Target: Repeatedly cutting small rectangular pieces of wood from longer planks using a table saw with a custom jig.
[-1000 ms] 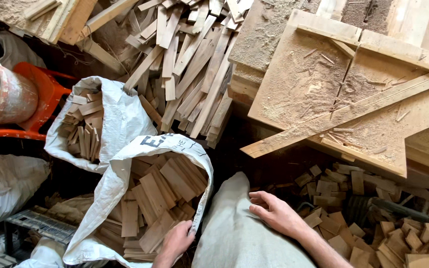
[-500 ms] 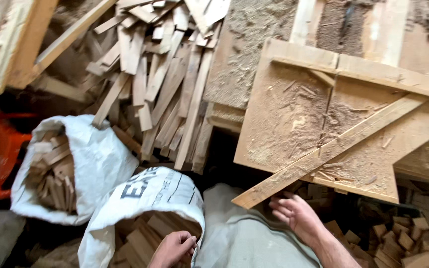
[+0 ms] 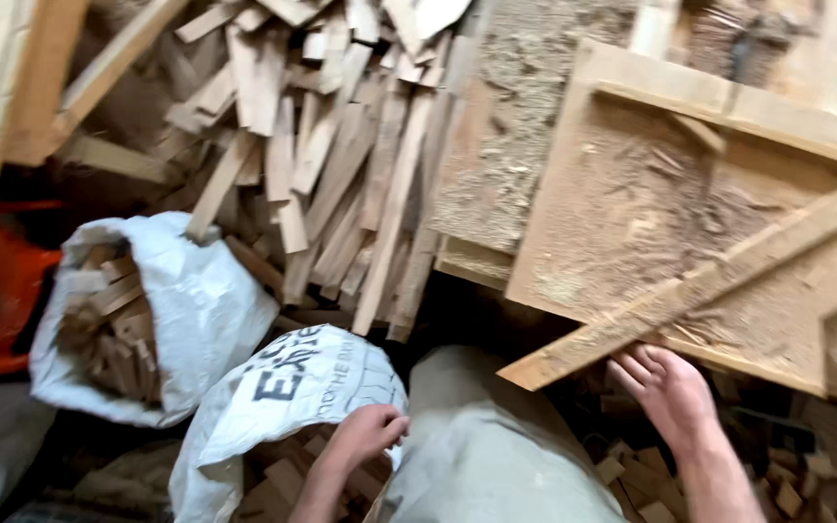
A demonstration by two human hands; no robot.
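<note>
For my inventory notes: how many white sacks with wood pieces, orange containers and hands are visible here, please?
White sacks with wood offcuts: 2, the far sack and the near sack, which the left hand holds at its rim
Orange plastic container: 1
Hands: 2, the right hand reaching at the long wooden slat
Total: 5

Rough sawdusty wooden plank [image 3: 690, 291], matt white woven plastic sack [image 3: 293, 407]

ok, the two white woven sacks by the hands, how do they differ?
The near white woven sack carries dark printed lettering; the far white woven sack shows none. The left hand grips the near sack's rim; nothing touches the far sack, which lies closer to the orange bin. Both hold short wood offcuts.
</note>
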